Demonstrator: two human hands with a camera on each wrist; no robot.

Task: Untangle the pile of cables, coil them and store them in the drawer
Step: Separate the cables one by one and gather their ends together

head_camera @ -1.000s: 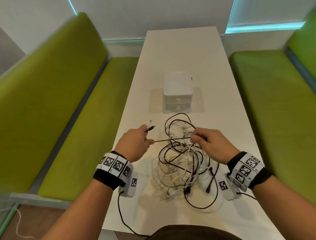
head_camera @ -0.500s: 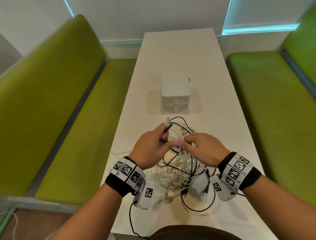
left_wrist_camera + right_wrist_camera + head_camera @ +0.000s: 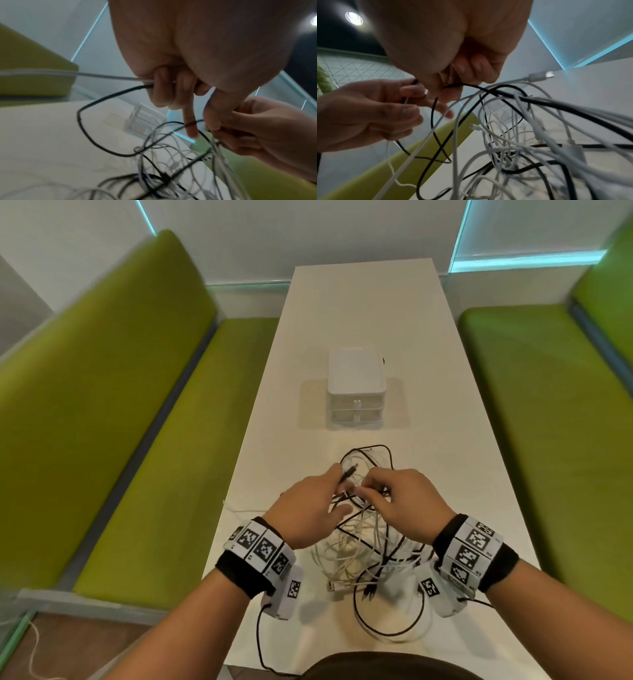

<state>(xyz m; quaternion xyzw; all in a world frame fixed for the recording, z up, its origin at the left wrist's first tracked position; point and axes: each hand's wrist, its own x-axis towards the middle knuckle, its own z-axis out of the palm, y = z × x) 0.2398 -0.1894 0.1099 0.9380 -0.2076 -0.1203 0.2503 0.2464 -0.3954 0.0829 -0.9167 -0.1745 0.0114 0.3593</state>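
Both hands — left hand (image 3: pixel 306 510), right hand (image 3: pixel 407 501) — pinching cables (image 3: pixel 363 542) above table (image 3: pixel 445 460) (drawer unit (image 3: pixel 356 386) closed, contents unseen).

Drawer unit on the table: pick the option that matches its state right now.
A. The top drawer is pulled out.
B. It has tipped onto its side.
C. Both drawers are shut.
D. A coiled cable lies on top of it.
C. In the head view the drawer unit stands upright beyond the cable pile, both drawer fronts flush with its body and its top bare.
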